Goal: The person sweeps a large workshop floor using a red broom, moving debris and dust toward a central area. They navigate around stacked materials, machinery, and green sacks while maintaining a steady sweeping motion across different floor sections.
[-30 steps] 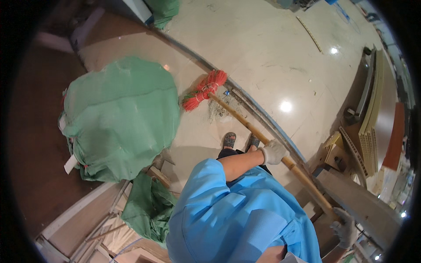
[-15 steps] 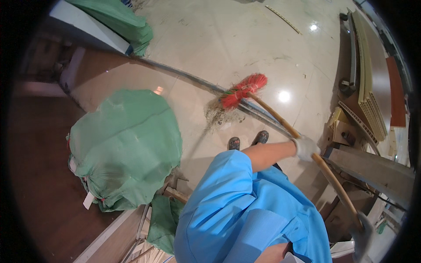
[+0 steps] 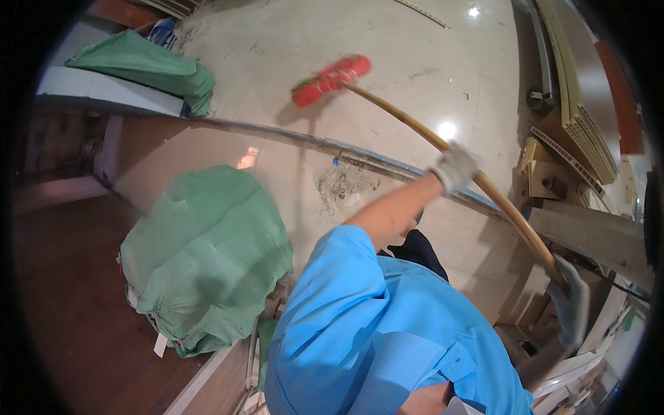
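Note:
A broom (image 3: 415,128) with a red bristle head and a long wooden handle reaches across the floor ahead of me. My left hand (image 3: 456,168), in a pale work glove, grips the handle partway along. My right hand (image 3: 570,301), also gloved, is closed round the handle near its upper end. The red head is beyond the metal floor strip and looks raised, with a shadow beneath it. A pile of grey debris (image 3: 340,187) lies on the near side of the strip, with a small blue bit at its edge.
A stuffed green sack (image 3: 207,256) stands at my left. Another green sack (image 3: 138,66) lies over a white ledge at the far left. Stacked panels (image 3: 577,83) lean along the right, above boards and boxes. The metal strip (image 3: 277,135) crosses the tiled floor.
The broom head has come away from the debris pile and swung forward and left past the strip. Both hands have shifted with the handle. The pile stays behind.

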The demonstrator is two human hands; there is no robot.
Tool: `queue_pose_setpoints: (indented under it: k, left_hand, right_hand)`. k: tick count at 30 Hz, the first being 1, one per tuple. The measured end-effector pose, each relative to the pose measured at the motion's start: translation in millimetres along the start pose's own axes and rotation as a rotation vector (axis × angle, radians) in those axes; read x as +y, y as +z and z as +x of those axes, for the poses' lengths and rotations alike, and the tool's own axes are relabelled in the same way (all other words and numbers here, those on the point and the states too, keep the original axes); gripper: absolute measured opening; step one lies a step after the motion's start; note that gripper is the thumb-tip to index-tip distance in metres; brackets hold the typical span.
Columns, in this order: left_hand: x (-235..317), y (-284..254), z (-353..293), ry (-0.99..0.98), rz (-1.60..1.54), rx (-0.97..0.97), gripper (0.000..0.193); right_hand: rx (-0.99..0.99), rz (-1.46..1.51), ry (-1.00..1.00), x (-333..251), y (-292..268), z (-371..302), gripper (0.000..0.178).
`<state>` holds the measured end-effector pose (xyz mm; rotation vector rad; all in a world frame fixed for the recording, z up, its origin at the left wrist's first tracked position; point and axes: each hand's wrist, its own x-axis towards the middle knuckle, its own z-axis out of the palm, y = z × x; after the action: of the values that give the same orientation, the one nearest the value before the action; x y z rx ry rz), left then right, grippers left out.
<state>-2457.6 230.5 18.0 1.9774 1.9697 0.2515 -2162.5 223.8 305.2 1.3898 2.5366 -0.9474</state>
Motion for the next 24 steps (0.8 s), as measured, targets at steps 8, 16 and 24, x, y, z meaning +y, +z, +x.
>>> queue_pose_setpoints:
  k: [8, 16, 24]
  left_hand:
    - [142.0, 18.5, 46.2, 0.377, -0.462, -0.049, 0.016]
    - [-75.5, 52.5, 125.4, -0.243, 0.181, -0.042, 0.032]
    - [69.2, 20.1, 173.4, 0.225, -0.034, -0.054, 0.038]
  right_hand:
    - [0.158, -0.165, -0.041, 43.9, -94.1, -84.8, 0.047]
    - [-0.005, -0.13, -0.07, 42.9, 44.7, 172.6, 0.04]
    - [0.254, -0.345, 0.095, 137.6, -27.6, 88.8, 0.042]
